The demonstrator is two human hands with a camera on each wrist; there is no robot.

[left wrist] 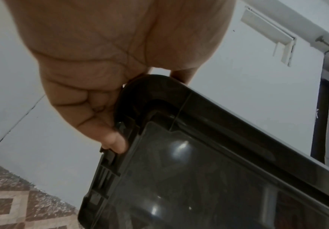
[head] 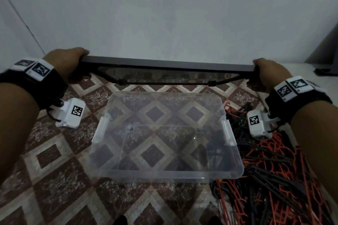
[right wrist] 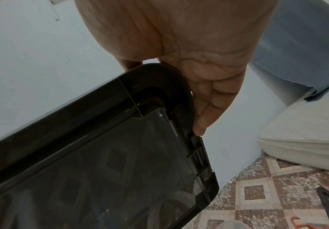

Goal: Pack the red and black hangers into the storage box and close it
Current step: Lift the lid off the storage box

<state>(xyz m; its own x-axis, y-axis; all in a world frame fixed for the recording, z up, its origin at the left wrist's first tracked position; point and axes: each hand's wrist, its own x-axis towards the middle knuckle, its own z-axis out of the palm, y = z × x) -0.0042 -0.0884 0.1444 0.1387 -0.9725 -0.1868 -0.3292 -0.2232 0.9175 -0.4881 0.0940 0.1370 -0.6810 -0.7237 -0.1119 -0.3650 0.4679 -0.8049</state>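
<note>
A clear plastic storage box [head: 102, 155] stands open on the patterned floor in front of me, with white latches on both short sides; nothing shows inside it. Both hands hold its dark lid [head: 168, 65] in the air above the box's far edge. My left hand [head: 73, 65] grips the lid's left corner [left wrist: 149, 96], and my right hand [head: 265, 73] grips the right corner [right wrist: 159, 86], fingers curled round the rim. A tangled pile of red and black hangers [head: 270, 173] lies on the floor right of the box.
A pale wall [head: 164, 14] rises just behind the lid. A light mattress or cushion [right wrist: 306, 131] lies on the floor at the far right. The patterned floor [head: 45, 170] stretches left of the box.
</note>
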